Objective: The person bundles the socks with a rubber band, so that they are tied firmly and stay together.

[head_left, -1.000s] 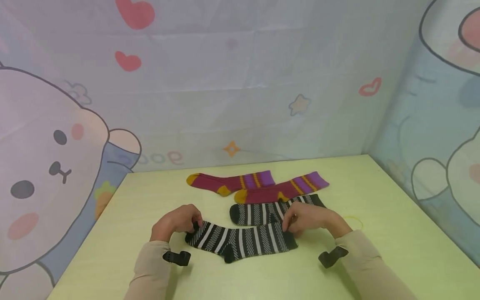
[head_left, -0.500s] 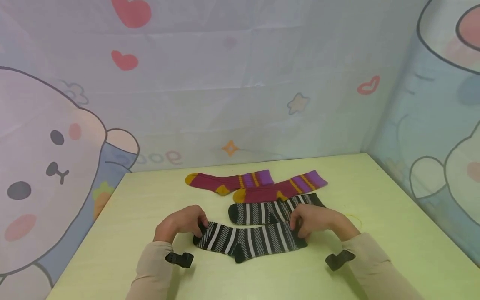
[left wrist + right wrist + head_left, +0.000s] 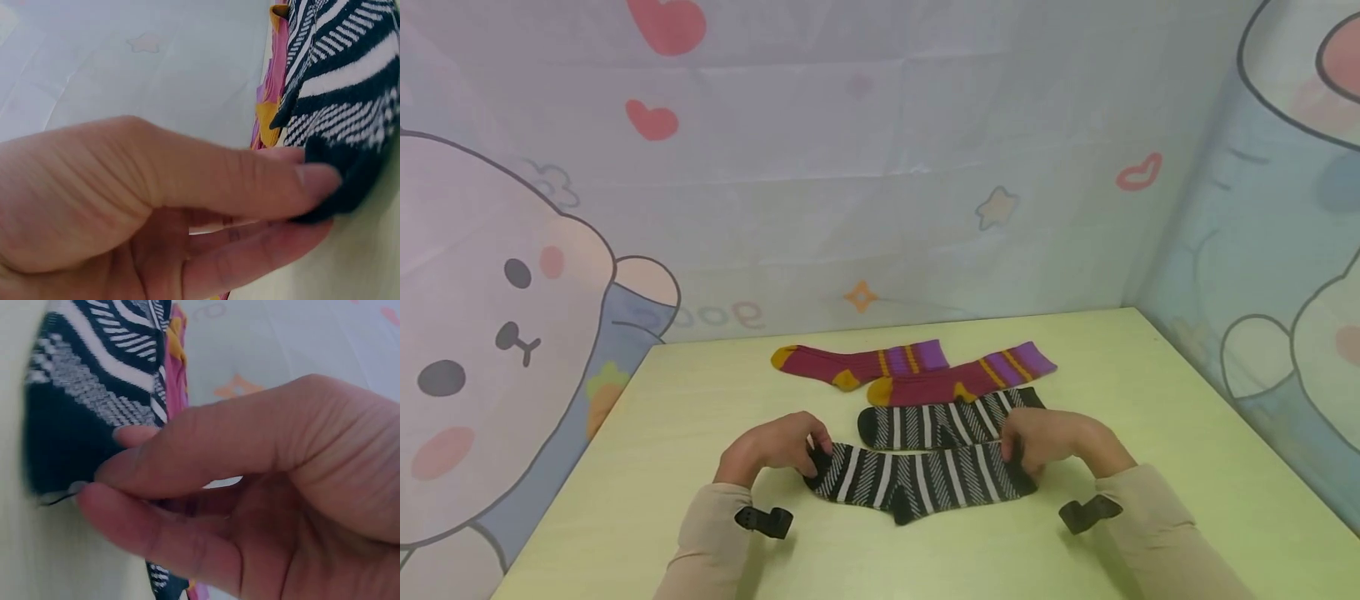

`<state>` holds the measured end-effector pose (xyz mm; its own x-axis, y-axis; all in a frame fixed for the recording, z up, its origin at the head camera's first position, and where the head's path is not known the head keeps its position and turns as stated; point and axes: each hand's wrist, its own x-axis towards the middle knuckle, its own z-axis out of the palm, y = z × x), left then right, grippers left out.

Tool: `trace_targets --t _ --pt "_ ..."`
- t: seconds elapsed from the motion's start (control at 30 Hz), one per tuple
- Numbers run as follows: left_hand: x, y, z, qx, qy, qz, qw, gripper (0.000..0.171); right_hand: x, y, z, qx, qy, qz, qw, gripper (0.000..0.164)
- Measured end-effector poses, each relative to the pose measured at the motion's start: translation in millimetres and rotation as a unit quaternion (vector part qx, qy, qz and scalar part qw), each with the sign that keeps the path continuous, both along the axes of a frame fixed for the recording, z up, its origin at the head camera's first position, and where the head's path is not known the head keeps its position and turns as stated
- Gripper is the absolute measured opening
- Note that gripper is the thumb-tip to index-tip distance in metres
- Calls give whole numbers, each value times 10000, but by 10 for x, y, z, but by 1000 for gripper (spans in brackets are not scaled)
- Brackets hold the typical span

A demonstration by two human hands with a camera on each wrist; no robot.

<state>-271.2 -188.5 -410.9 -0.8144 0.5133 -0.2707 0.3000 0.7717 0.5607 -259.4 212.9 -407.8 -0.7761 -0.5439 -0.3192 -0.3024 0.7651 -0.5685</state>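
Note:
A black-and-white striped sock (image 3: 917, 483) lies stretched sideways near the front of the table, its dark heel towards me. My left hand (image 3: 786, 443) pinches its black toe (image 3: 350, 181) between thumb and fingers. At the other end, my right hand (image 3: 1048, 437) pinches the dark cuff (image 3: 75, 444). Just behind lies a matching striped sock (image 3: 910, 427), its cuff end partly hidden by my right hand. Two maroon socks with yellow toes and purple cuffs lie farther back: one maroon sock (image 3: 857, 365) at left, the other maroon sock (image 3: 925, 389) at right, touching the rear striped sock.
The pale yellow table (image 3: 700, 400) meets a cartoon-printed cloth backdrop (image 3: 880, 167) at its far edge. A black wrist camera (image 3: 765, 522) sits on the left sleeve and another wrist camera (image 3: 1090, 512) on the right sleeve.
Both hands have slid the front striped sock to the right along the table, keeping hold of its ends. The other socks stay where they were.

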Motion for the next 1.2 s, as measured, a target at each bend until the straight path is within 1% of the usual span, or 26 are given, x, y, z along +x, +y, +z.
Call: trace_targets --t 0.03,0.1,0.17,0.27,0.33,0.47,0.6,0.67,0.8,0.97,1.07,1.2 --pt "6 15 2 38 -39 -31 10000 28 7 12 6 1 -83 5 10000 34" --pt "21 45 5 73 -131 -67 9999 28 13 34 10 -47 -277 42 9996 22" --pt "40 84 13 39 -236 -39 9997 28 5 46 -9 -78 -309 141 9994 13" --pt "48 123 4 -28 -359 -14 9993 28 -5 39 -39 -40 -117 242 9996 19" --pt "51 138 -5 -17 -451 -13 9990 28 -2 26 -59 75 47 152 9998 20" --pt "60 165 -15 17 -628 -63 9980 28 24 12 -53 301 13 -230 9993 26" --pt "66 196 -12 113 -756 -127 9970 28 42 15 -11 504 32 -256 9984 27" --pt "71 210 -4 155 -730 -170 9971 28 43 25 8 584 78 -199 9981 26" --pt "76 229 -4 126 -609 -164 9979 28 46 38 18 599 84 -270 9978 26" --pt "88 240 2 -72 -416 -44 9991 28 46 50 14 478 4 -429 9979 26" --pt "93 246 10 -194 -308 -54 9993 28 42 60 18 426 -42 -429 9982 25" --pt "100 242 12 -302 -232 -182 9991 27 9 81 33 410 176 -305 9985 20"
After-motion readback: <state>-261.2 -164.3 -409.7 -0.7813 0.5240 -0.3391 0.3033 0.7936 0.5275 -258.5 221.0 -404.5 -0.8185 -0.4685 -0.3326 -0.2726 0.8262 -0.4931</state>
